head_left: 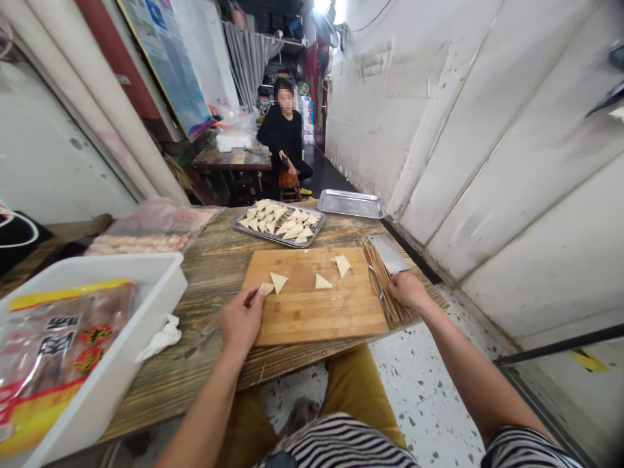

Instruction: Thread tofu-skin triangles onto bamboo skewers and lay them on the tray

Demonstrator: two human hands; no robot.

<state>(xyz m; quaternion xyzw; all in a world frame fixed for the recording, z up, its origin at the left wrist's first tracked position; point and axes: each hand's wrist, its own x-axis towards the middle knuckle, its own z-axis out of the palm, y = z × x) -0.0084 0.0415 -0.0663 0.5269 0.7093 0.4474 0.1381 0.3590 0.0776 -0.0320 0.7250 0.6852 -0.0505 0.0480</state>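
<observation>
Pale, flat triangular slice (266,288) and slender brown wooden sticks (382,275)
The slice is at left, just beside a matching triangle (278,282); the sticks lie right, loosely bundled, running far to near.

A single head-worn view looks forward and down across the worktop (207,279) from its near edge, both hands (242,320) close below.

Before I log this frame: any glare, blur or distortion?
Head view: lamp at the top edge blown out to white; head view: glare streaks on the plastic package; head view: seams on the white wall slant, likely wide-angle stretch; head view: left hand and right hand without strong blur.
</observation>
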